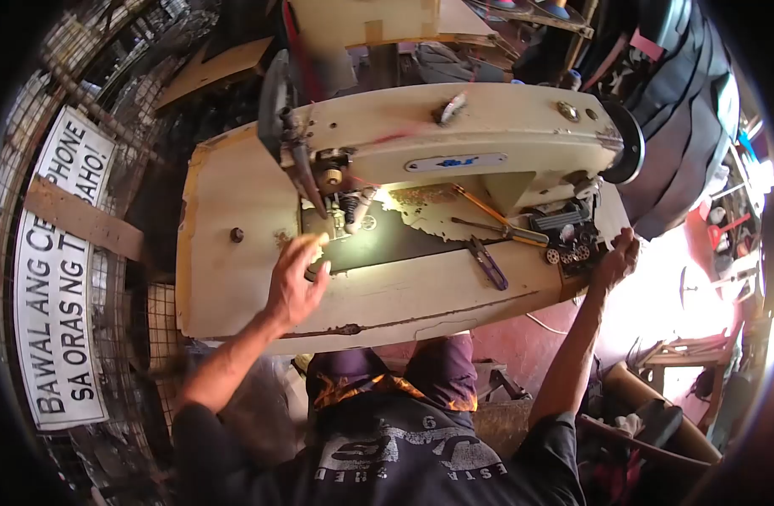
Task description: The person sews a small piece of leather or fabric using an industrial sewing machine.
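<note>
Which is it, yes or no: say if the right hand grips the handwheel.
No, the right hand is at the table, apart from the handwheel.

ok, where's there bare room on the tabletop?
Left end, between taped edge and left hand, bar one dark knob. Front strip, between left hand and purple snips. Crowded: behind the snips (screwdrivers) and right end (bobbins, right hand).

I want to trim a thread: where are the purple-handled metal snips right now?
The snips lie right of centre in the head view, on the cream sewing table, just on the near side of the orange-and-black screwdriver handle.
</note>
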Motion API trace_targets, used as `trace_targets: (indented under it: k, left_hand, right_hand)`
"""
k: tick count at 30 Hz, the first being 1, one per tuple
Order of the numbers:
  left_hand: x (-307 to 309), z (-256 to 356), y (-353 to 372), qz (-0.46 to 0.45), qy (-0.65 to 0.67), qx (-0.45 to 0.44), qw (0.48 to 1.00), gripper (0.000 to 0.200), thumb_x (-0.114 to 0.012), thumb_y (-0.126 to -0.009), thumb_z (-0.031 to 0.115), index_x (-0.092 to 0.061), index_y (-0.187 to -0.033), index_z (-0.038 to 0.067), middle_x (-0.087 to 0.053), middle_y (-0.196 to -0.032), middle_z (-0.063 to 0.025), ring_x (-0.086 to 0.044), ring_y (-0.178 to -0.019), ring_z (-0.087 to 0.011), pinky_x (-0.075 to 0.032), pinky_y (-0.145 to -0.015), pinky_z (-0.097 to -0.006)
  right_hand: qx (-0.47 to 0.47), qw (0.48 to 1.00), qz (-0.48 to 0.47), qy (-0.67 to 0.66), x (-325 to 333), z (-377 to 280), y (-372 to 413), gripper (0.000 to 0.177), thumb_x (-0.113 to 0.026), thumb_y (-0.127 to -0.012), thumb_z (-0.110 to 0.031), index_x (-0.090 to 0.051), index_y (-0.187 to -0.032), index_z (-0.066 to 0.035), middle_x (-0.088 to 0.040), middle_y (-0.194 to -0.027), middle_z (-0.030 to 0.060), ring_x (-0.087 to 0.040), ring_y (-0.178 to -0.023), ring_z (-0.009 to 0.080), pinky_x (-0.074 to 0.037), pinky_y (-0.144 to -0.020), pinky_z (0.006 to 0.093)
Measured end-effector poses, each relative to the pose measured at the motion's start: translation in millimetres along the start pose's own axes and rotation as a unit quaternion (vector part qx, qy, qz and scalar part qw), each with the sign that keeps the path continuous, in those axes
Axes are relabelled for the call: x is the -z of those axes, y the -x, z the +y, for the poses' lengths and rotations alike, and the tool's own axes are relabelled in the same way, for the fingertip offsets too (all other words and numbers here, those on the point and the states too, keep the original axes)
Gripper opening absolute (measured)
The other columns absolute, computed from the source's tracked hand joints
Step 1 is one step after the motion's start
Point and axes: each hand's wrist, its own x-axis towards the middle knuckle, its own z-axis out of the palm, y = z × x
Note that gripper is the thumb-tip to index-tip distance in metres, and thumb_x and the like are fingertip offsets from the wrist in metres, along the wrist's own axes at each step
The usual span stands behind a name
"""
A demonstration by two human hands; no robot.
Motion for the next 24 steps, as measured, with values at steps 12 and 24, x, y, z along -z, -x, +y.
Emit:
trace_targets:
  k: [12,24]
  left_hand:
    - [-6,-48,-63,-0.104,0.074,0.12,0.985,0.023,-0.073,-0.085,0.012,-0.068,-0.106,0.003,-0.061,-0.114,-0.0154,-0.061,-0.104,-0.03,-0.052,-0.088,-0.0411]
    - [-10,-64,-61,-0.108,0.107,0.094,0.984,0.017,-0.07,-0.084,0.009,-0.063,-0.092,-0.004,-0.058,-0.103,-0.015,-0.059,-0.098,-0.0303,-0.049,-0.087,-0.0405]
  right_hand:
    - [0.032,0.999,-0.016,0.038,7,11,-6,0.033,-0.056,-0.101,-0.032,-0.063,-0.086,-0.004,-0.05,-0.072,-0.0005,-0.047,-0.072,0.0126,-0.041,-0.073,0.0291]
    - [0.031,0.999,-0.003,0.031,8,21,-9,0.044,-0.056,-0.1,-0.043,-0.064,-0.087,-0.001,-0.048,-0.07,0.0009,-0.045,-0.071,0.0151,-0.038,-0.074,0.0318]
